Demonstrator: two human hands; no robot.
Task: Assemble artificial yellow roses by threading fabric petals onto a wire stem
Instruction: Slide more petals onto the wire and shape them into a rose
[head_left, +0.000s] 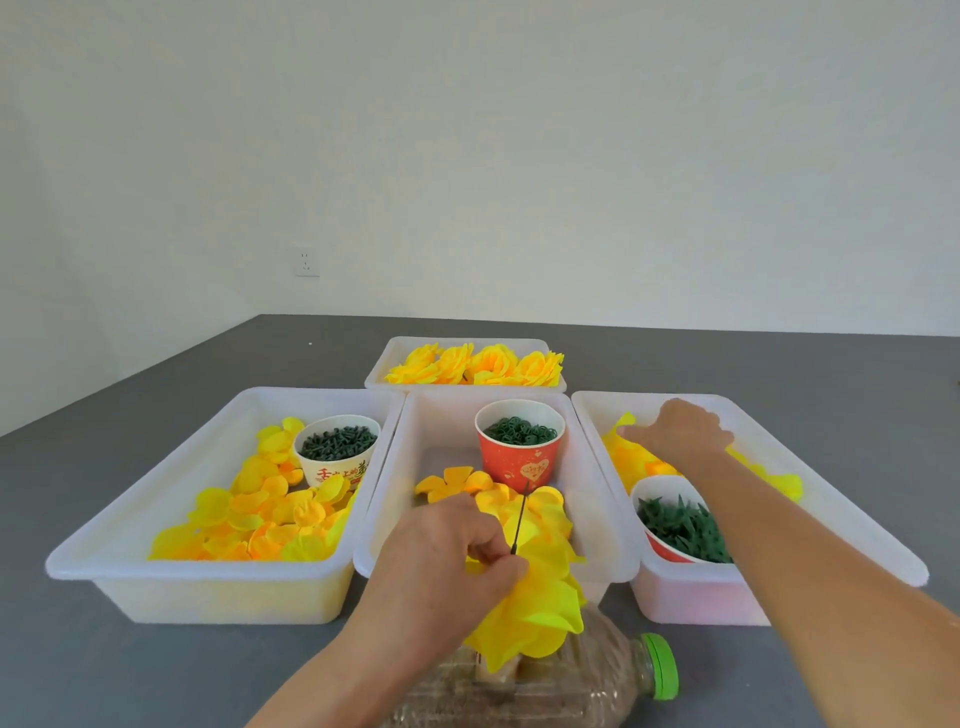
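Petals (535, 613) sit bunched on the thin wire (521, 519) that the left hand (457, 556) pinches upright over the middle tub (387, 499), so the right hand (680, 431) can reach, fingers curled down, into the right tub (779, 447) for another petal.

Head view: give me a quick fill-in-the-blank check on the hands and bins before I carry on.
1. The left hand pinches a thin dark ____ with yellow petals on it.
2. The right hand reaches into the ____ bin.
3. The red cup of green rings stands in the ____ bin.
4. The bottle lying near the front has a ____ cap.

Missing words: wire stem; right; middle; green
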